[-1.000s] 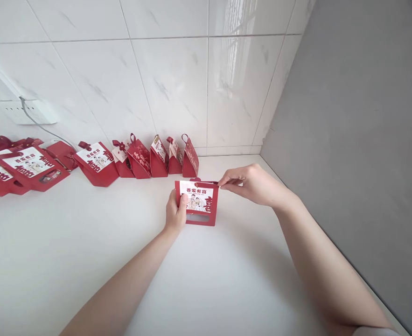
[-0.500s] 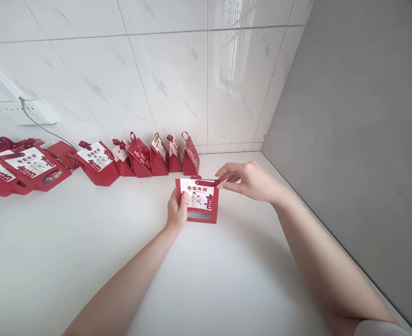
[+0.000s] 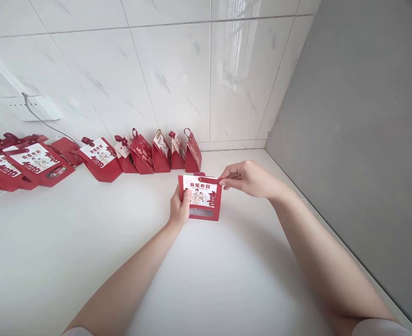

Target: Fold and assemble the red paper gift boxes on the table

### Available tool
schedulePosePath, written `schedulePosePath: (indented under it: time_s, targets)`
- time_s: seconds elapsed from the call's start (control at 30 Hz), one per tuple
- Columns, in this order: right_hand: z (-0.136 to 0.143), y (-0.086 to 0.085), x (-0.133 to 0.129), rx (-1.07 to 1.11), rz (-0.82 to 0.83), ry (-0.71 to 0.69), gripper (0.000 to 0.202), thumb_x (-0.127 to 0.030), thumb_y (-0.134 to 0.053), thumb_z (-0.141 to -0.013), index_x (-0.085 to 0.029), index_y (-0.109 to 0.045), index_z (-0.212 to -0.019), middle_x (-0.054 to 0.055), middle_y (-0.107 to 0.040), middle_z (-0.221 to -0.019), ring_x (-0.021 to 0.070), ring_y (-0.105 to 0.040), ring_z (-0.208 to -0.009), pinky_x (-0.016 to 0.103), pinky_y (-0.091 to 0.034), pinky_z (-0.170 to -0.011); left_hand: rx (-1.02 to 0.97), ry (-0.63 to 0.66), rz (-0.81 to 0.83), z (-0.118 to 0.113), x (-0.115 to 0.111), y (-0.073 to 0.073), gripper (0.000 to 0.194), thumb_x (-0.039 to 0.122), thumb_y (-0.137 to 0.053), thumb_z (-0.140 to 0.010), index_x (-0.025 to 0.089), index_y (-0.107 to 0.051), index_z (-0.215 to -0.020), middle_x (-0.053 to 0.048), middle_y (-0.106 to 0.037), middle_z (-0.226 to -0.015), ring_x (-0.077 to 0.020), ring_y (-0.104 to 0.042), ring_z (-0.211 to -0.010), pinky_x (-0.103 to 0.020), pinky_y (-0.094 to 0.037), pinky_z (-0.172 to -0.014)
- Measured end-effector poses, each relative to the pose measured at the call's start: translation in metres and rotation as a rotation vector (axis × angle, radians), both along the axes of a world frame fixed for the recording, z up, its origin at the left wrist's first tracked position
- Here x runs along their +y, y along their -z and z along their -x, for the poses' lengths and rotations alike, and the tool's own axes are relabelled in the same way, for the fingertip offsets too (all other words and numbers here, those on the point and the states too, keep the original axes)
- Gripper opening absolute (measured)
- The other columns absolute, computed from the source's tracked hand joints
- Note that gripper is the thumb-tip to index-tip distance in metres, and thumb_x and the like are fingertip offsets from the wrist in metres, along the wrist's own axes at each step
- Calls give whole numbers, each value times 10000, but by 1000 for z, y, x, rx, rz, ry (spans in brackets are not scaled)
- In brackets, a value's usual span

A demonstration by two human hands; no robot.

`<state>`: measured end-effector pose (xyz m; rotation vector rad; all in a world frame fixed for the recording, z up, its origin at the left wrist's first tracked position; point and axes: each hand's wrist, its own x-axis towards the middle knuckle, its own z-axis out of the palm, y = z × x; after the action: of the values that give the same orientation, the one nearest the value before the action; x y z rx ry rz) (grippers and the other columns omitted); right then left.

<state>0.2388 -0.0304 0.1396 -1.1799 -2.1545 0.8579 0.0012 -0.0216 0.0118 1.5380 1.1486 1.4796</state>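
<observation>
My left hand (image 3: 179, 206) grips the left side of a red paper gift box (image 3: 219, 205), its thumb across the front. The box has a white printed panel with two cartoon figures and a see-through window low on its face. Along its top edge runs a dark red ribbon (image 3: 209, 180) with a small gold fastening. My right hand (image 3: 246, 179) is closed in a pinch on the ribbon's right end, at the upper right corner of the box. The fingers behind the box are hidden.
Several red gift boxes (image 3: 143, 154) stand in a row along the tiled wall. More boxes (image 3: 39, 163) lean together at the left, near a socket (image 3: 31, 108) with a grey cable. A grey panel (image 3: 359, 140) rises at the right of the white tabletop (image 3: 192, 280).
My right fingers have closed more tightly on the ribbon's end. The view has shifted slightly, and the left hand still holds the box.
</observation>
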Motion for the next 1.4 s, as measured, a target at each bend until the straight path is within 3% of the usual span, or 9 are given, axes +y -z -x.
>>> schedulePosePath:
  time_s: [0.2,0.4,0.57,0.97,1.4]
  targets:
    - [5,4,-2,-14,-186,45,148,-319,-579,-897,-260,-680,-987,7,-741,-1032,185,-667,-892,293,-471,-735,139,37,-36,2,-5,-1,459,473,-663,-834,179,-551,-1168,-84,-695,-1077,-229,-679,-985,-318,-548,-832]
    - [9,11,6,17,-117,-18,220,-382,-530,-935,-228,-687,-926,12,-725,-881,160,-619,-747,274,-424,-654,174,71,-31,0,-6,-1,447,452,-681,-819,177,-556,-1148,-80,-706,-1042,-223,-688,-947,-323,-556,-812]
    - [15,14,5,105,-139,20,227,-387,-517,-945,-214,-658,-903,4,-710,-856,138,-578,-705,258,-411,-632,209,32,-51,-1,-5,0,422,436,-676,-825,184,-561,-1144,-73,-708,-1031,-219,-687,-940,-317,-557,-796]
    - [33,15,-6,257,-132,56,153,-282,-534,-924,-201,-659,-890,-7,-706,-797,116,-574,-640,250,-426,-606,272,53,-104,-2,-5,3,413,414,-673,-827,192,-557,-1157,-66,-705,-1014,-215,-683,-920,-307,-552,-766]
    - [27,18,1,390,39,9,293,-454,-662,-848,-174,-719,-909,57,-747,-872,170,-660,-743,284,-504,-649,280,45,-92,-2,-6,3,453,440,-668,-822,191,-553,-1182,-80,-702,-1030,-231,-680,-930,-326,-555,-780]
